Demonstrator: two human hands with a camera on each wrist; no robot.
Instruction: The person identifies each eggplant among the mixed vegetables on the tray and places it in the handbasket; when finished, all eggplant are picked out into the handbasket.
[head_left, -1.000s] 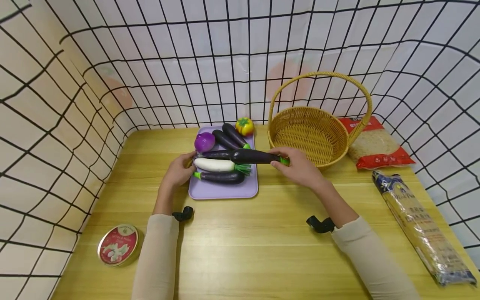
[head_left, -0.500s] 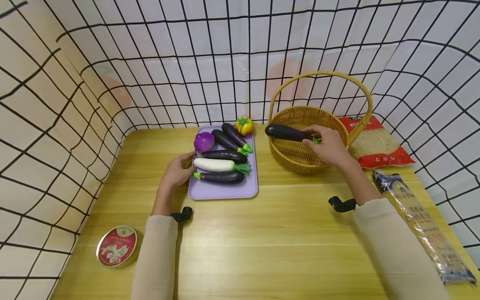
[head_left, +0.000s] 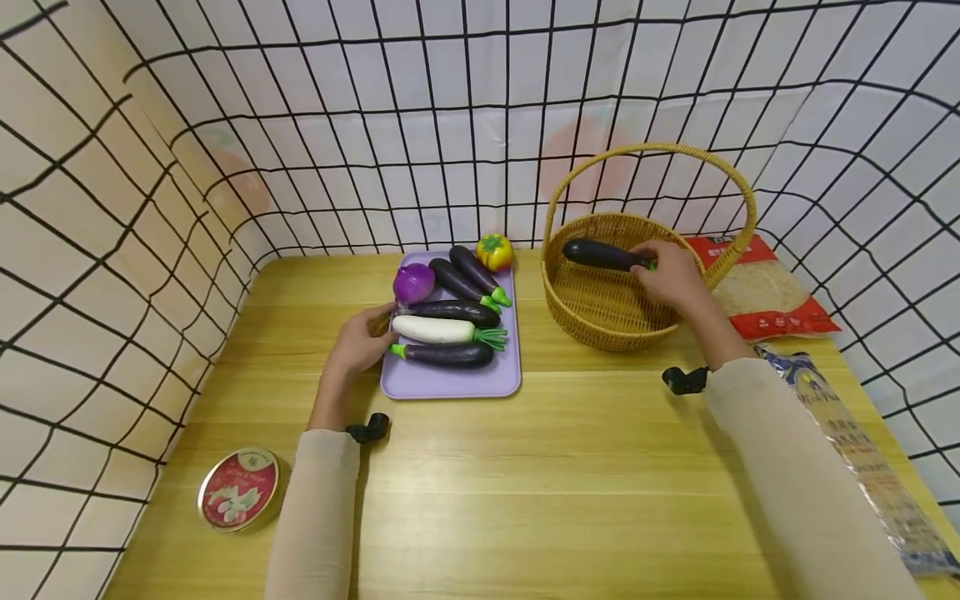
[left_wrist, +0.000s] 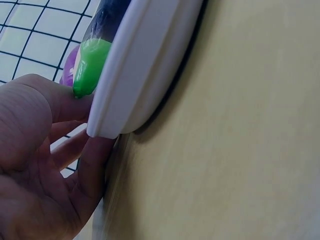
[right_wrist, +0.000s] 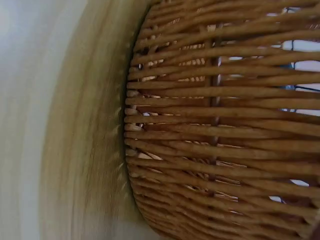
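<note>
My right hand (head_left: 669, 272) holds a dark eggplant (head_left: 600, 255) by its green stem end, inside the handle of the wicker basket (head_left: 611, 337). The eggplant lies roughly level within the basket's opening; whether it touches the bottom I cannot tell. In the right wrist view the woven basket wall (right_wrist: 215, 125) hides hand and eggplant. My left hand (head_left: 362, 340) grips the left edge of a lilac tray (head_left: 450, 385), thumb by the rim in the left wrist view. On the tray lie several eggplants (head_left: 453, 356), a white radish (head_left: 433, 330) and a purple onion (head_left: 414, 284).
A yellow-orange vegetable with a green top (head_left: 495, 252) sits at the tray's back right corner. Right of the basket lies a red-and-clear food bag (head_left: 772, 287), with a long packet (head_left: 847, 442) nearer. A round red tin (head_left: 240, 490) stands front left. A wire-grid pattern surrounds the table.
My right hand has carried the eggplant from over the tray rightward, then down into the basket's opening. The left hand has stayed at the tray's edge.
</note>
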